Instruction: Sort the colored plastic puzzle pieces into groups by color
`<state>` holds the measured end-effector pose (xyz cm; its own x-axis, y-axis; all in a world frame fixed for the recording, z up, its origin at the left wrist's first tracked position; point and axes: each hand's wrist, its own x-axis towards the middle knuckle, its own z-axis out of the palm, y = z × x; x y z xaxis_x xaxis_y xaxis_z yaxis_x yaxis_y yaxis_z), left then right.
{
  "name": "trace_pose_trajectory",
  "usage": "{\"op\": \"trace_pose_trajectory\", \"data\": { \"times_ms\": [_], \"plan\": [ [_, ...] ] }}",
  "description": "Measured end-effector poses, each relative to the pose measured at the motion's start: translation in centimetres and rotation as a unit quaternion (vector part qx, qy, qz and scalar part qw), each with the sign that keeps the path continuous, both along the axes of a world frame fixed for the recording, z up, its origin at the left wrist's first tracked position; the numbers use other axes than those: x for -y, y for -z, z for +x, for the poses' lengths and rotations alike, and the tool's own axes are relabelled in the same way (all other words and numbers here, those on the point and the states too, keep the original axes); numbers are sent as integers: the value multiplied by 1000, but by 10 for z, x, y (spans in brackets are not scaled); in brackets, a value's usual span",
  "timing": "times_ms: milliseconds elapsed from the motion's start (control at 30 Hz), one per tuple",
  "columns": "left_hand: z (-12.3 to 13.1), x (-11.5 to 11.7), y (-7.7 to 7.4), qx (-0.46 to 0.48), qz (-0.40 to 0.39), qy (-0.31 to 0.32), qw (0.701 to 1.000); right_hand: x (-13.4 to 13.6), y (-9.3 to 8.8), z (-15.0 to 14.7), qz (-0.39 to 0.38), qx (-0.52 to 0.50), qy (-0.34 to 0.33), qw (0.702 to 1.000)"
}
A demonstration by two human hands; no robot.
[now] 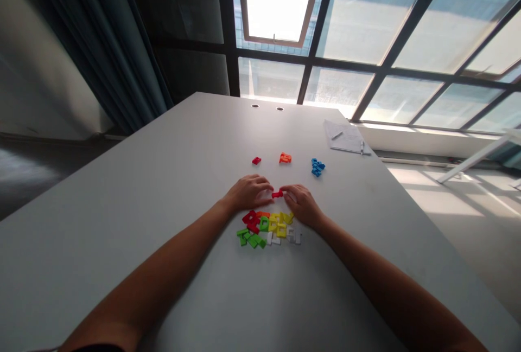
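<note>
A small red plastic piece [277,194] is between my two hands, just above the table's surface or on it; I cannot tell which. The fingertips of my right hand [302,204] close on its right end. My left hand [251,192] is curved at its left end, thumb and fingers apart. Nearer to me lies a loose cluster of plastic pieces: red [251,217], green [253,239], yellow [280,229] and white [290,234] ones. Some of them look like letters or digits. An orange piece [264,214] shows at the cluster's far edge.
Beyond my hands sit a small red group [256,160], an orange group [285,158] and a blue pile [317,167]. Paper sheets [345,138] with pens lie by the right edge of the white table [163,178]. Windows and a dark curtain [118,43] stand behind.
</note>
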<state>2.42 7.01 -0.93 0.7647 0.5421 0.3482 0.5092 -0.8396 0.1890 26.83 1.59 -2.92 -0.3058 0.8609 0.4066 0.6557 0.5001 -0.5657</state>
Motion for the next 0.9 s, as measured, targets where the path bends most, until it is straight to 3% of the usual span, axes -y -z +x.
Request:
{"op": "trace_pose_trajectory", "data": {
  "times_ms": [900],
  "plan": [
    [3,4,1,23,-41,-12,999,-2,4,1,1,7,12,1000]
  ]
}}
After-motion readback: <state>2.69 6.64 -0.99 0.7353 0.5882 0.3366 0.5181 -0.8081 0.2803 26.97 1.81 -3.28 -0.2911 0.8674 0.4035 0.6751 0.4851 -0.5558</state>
